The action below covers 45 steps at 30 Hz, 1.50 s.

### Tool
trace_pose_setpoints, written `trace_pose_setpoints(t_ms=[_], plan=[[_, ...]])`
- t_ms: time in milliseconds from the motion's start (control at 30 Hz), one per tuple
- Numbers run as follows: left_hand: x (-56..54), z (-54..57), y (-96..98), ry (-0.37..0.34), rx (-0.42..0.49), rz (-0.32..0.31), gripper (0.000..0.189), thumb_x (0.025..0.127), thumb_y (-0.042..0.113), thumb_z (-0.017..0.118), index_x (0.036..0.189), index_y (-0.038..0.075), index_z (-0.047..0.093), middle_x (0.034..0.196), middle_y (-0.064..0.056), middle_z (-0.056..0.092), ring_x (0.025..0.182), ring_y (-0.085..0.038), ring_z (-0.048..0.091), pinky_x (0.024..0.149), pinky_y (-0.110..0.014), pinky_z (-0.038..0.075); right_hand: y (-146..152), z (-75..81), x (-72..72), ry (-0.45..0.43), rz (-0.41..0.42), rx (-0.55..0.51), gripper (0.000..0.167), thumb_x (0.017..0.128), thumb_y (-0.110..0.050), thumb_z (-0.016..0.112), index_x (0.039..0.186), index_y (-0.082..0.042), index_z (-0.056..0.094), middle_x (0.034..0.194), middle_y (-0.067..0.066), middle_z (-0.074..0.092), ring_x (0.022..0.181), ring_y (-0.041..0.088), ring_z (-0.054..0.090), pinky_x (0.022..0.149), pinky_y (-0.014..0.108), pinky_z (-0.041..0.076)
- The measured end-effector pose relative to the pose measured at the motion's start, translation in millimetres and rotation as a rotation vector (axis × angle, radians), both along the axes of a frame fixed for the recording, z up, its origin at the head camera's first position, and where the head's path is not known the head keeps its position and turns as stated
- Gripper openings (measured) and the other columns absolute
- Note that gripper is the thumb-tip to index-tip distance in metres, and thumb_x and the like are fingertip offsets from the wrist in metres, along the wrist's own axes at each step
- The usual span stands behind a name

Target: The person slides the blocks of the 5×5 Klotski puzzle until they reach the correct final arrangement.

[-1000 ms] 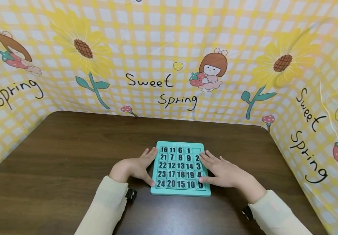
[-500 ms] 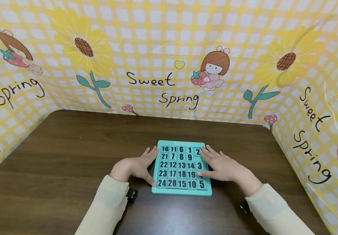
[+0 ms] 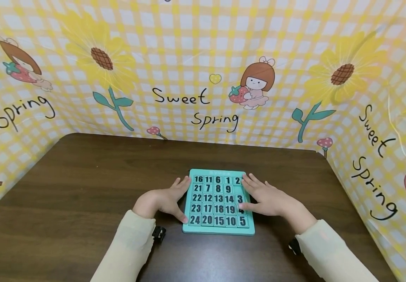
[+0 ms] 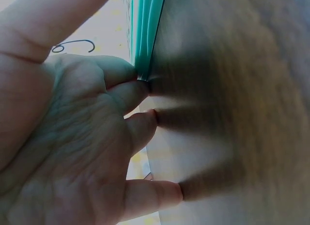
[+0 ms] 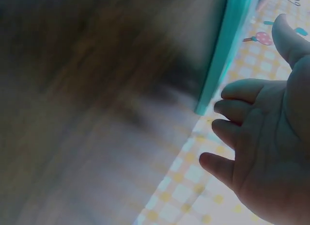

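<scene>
A teal sliding number puzzle [image 3: 220,231] lies flat on the table, its square tiles printed with black numbers. The tile marked 2 [image 3: 237,180] fills the top right corner; the vacant slot [image 3: 237,190] is directly below it, above tile 3. My left hand [image 3: 162,200] steadies the left edge, thumb near the lower corner and fingers near the upper one. From the right, my right hand [image 3: 268,198] reaches over the board with outstretched fingers: fingertips beside tile 2, thumb over tile 4, which it partly covers. The left wrist view shows the puzzle's side [image 4: 147,31] against the index finger.
The dark brown wooden table [image 3: 93,176] extends around the puzzle. A yellow checked cloth [image 3: 174,51] with sunflowers and lettering hangs along the back and both sides. Small black devices [image 3: 158,234] sit at the wrists of the pale sleeves.
Tile 2 has slid up into the top right corner, so the vacant slot has moved down one row. My right hand has shifted slightly away from me; my left hand keeps its place.
</scene>
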<state>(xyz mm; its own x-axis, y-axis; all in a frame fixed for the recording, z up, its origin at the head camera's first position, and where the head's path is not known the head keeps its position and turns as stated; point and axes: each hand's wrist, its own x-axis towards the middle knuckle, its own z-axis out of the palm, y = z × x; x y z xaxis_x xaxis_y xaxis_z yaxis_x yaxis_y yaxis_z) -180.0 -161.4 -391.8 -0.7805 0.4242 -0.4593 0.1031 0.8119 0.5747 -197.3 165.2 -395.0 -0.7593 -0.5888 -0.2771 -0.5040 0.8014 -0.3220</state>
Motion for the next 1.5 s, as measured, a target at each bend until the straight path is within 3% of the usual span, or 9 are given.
trace_pose_setpoints(t_ms=[400,567,1500], plan=[[-2.3,-0.2,-3.7,-0.007,-0.006,0.001,0.128,0.073,0.027,0.088,0.16,0.01,-0.003,0.169,-0.01,-0.009,0.155,-0.032,-0.014,0.122,-0.059,0.008,5,9.3,36.9,-0.053,0.015,-0.046,0.086,0.096,-0.059,0.053,0.156,-0.003,0.028,0.167,0.011,0.016,0.155,0.035,0.007,0.115,0.07,0.015],[-2.1,-1.0,-4.3,-0.01,-0.003,0.004,0.128,0.073,0.025,0.088,0.16,0.009,-0.003,0.169,-0.01,-0.009,0.155,-0.032,-0.014,0.122,-0.059,0.008,4,9.1,45.3,-0.061,0.019,-0.028,0.086,0.095,-0.061,0.052,0.155,-0.003,0.03,0.167,0.012,0.017,0.155,0.034,0.008,0.115,0.069,0.018],[-1.7,0.0,-0.3,-0.001,0.037,-0.013,0.129,0.073,0.023,0.089,0.16,0.007,-0.005,0.168,-0.013,-0.011,0.154,-0.034,-0.015,0.122,-0.058,0.008,-2,8.7,29.4,-0.01,-0.025,0.02,0.088,0.095,-0.06,0.052,0.155,-0.001,0.028,0.167,0.014,0.015,0.155,0.036,0.007,0.115,0.069,0.017]])
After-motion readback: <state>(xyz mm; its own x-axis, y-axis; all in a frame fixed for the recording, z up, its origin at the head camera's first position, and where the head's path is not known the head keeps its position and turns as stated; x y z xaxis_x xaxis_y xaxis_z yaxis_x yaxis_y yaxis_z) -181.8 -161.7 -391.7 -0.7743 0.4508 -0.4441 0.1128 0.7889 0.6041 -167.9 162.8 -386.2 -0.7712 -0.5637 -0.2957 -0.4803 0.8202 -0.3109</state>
